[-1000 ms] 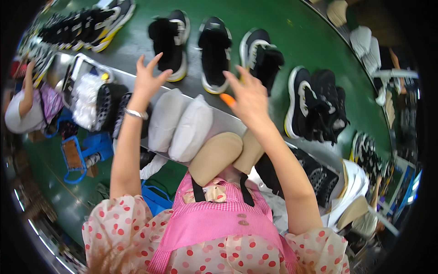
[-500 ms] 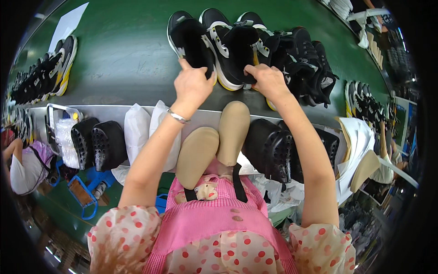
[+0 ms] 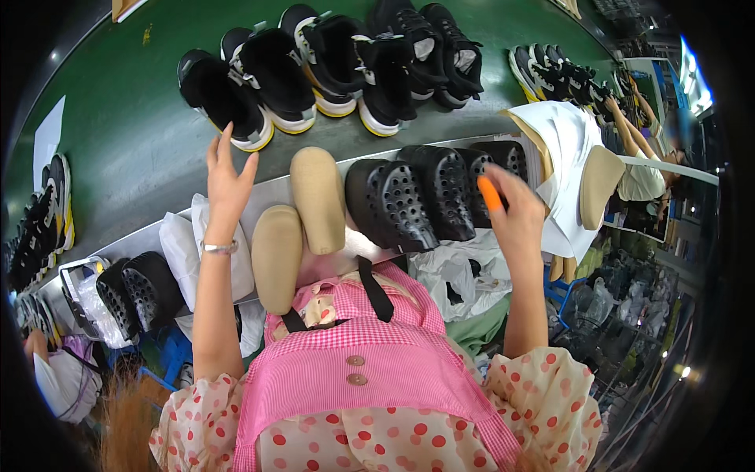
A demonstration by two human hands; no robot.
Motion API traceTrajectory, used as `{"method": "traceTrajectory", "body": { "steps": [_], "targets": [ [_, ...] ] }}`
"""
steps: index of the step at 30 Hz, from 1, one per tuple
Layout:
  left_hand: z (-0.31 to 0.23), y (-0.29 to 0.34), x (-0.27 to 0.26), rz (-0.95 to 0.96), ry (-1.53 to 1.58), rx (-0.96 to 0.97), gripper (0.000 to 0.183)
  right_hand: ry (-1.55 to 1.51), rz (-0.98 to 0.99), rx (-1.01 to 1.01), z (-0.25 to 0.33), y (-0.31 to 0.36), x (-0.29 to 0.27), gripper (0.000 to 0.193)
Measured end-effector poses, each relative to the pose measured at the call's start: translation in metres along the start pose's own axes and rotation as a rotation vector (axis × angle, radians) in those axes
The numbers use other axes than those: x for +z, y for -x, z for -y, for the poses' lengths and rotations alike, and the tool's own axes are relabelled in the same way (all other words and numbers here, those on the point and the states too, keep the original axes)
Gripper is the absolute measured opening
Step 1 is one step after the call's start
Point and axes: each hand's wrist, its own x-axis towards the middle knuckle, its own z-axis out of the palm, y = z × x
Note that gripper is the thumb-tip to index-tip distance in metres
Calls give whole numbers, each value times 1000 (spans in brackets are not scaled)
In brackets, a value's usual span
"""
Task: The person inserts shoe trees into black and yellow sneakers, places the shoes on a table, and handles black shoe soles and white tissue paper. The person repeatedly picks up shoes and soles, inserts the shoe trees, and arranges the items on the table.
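Observation:
Black sneakers with white and yellow soles stand in a row on the green table. My left hand is open, fingers spread, just below the heel of the leftmost sneaker; whether a fingertip touches it I cannot tell. Off to the right, my right hand is closed around a smooth orange piece with a rounded end; its kind cannot be made out. That hand is over the black perforated clog-like forms. Between my arms lie two beige rounded forms, close to my pink apron.
A green table has a metal front edge. White-wrapped forms and more black perforated forms stand at left. White sheets stick up at right. Other sneaker rows stand at both sides. A co-worker's arms show far right.
Both hands have left the sneakers. My right hand has come down and right and now has an orange piece in it. The view has swung right, so the sneakers appear further left.

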Motion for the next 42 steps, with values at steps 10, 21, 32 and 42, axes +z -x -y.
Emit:
{"method": "traceTrajectory", "body": {
  "steps": [10, 21, 32, 42],
  "targets": [
    [-69, 98, -7, 36, 223, -75, 43, -188, -21, 169, -42, 83, -2, 34],
    [-107, 140, 3, 55, 206, -78, 26, 209, 13, 174, -124, 101, 37, 45],
    [-81, 130, -18, -52, 198, -100, 30, -235, -36, 335, -86, 82, -51, 40],
    [-33, 31, -29, -85, -114, 129, 58, -274, 243, -513, 121, -89, 76, 32]
  ]
}}
